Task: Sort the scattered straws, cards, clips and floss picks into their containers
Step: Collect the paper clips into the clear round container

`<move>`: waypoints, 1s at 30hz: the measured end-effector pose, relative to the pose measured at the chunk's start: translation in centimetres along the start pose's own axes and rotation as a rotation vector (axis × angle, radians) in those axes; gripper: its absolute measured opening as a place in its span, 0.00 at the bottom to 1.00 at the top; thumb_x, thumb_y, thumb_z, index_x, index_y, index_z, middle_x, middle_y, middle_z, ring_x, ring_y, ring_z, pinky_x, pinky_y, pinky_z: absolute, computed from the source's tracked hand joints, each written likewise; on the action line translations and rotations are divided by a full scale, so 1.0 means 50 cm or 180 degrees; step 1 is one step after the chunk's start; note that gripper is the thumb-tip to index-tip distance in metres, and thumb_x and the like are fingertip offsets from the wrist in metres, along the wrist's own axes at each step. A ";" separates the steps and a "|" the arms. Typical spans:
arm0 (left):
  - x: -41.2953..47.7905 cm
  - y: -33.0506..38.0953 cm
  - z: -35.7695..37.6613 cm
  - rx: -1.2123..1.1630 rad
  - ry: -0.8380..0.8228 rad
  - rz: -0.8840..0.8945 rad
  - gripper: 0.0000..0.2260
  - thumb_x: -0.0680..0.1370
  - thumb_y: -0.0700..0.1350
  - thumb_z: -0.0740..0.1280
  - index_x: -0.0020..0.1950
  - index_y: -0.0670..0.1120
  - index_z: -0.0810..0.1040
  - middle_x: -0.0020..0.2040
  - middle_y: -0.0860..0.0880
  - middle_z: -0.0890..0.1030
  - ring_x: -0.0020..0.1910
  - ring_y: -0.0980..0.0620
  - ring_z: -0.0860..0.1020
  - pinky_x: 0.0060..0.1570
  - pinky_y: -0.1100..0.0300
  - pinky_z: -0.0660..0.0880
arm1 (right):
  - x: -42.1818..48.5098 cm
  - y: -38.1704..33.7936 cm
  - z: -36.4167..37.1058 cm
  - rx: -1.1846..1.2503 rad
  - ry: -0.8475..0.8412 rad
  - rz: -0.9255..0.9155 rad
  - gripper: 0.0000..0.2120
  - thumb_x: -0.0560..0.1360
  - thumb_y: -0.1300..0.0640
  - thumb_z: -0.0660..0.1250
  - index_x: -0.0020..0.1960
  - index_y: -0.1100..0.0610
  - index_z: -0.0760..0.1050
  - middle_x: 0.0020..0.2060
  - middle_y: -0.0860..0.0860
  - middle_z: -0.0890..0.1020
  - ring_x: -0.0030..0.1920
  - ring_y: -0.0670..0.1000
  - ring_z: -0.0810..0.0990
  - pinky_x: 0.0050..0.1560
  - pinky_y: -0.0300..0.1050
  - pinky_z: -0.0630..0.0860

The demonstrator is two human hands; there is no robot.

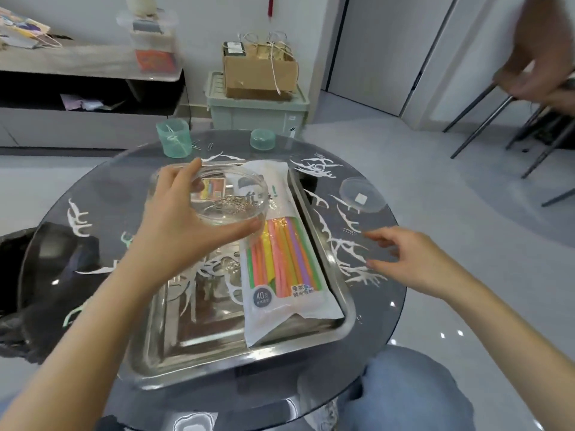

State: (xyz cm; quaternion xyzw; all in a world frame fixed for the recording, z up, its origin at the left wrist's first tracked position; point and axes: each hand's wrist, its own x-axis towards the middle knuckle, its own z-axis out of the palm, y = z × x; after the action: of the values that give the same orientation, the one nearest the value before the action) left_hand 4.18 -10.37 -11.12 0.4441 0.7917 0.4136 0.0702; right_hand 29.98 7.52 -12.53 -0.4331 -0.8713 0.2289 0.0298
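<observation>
My left hand [183,219] grips a clear round container [230,197] with silver paper clips in it, held above the steel tray [326,231]. A bag of coloured straws [280,253] lies along the tray's right side. A card box [213,188] shows through the container at the tray's far end. My right hand [404,256] hovers over the table right of the tray, fingers loosely curled above a small clip [350,231] and white floss picks [348,247]. A green cup [173,139] with floss picks stands at the back left, two clips [202,146] beside it.
The green cup's lid [263,139] and a clear lid [362,194] lie on the round glass table [382,306]. More floss picks [77,220] are scattered left. A black bin bag [18,290] sits left of the table. Another person's hand [541,54] is at the top right.
</observation>
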 end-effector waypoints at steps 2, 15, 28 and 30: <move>-0.005 0.008 0.018 -0.0007 -0.0034 0.0053 0.57 0.54 0.71 0.70 0.77 0.50 0.56 0.62 0.59 0.63 0.58 0.62 0.67 0.62 0.62 0.64 | 0.009 0.010 0.004 -0.0157 0.0063 -0.0015 0.24 0.72 0.53 0.71 0.67 0.52 0.72 0.60 0.51 0.76 0.61 0.50 0.74 0.63 0.47 0.70; -0.028 0.018 0.058 -0.0036 -0.0158 0.0143 0.55 0.52 0.67 0.71 0.76 0.52 0.58 0.60 0.59 0.66 0.54 0.60 0.71 0.57 0.61 0.67 | 0.145 0.006 0.039 -0.0710 0.0406 -0.0493 0.09 0.75 0.59 0.66 0.53 0.58 0.81 0.47 0.55 0.82 0.49 0.58 0.79 0.49 0.50 0.77; -0.049 0.028 0.062 -0.0154 -0.0528 0.0319 0.57 0.52 0.71 0.69 0.77 0.55 0.54 0.59 0.65 0.61 0.54 0.72 0.67 0.54 0.74 0.63 | 0.168 -0.054 0.029 -0.1552 -0.0045 -0.0454 0.18 0.67 0.69 0.63 0.28 0.58 0.55 0.26 0.54 0.59 0.29 0.56 0.60 0.25 0.42 0.53; -0.052 0.026 0.063 -0.0132 -0.0545 0.0347 0.57 0.52 0.71 0.70 0.77 0.56 0.53 0.60 0.65 0.61 0.57 0.69 0.66 0.57 0.70 0.64 | 0.175 -0.055 0.023 -0.1264 -0.0249 -0.0258 0.15 0.65 0.67 0.64 0.27 0.59 0.59 0.25 0.55 0.61 0.31 0.55 0.62 0.25 0.41 0.58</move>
State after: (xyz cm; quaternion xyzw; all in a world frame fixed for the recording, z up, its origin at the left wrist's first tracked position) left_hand 8.07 -10.13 -12.90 0.5187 0.7488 0.3936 0.1242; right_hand 22.20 12.36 -13.64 -0.3859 -0.9165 0.0679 -0.0809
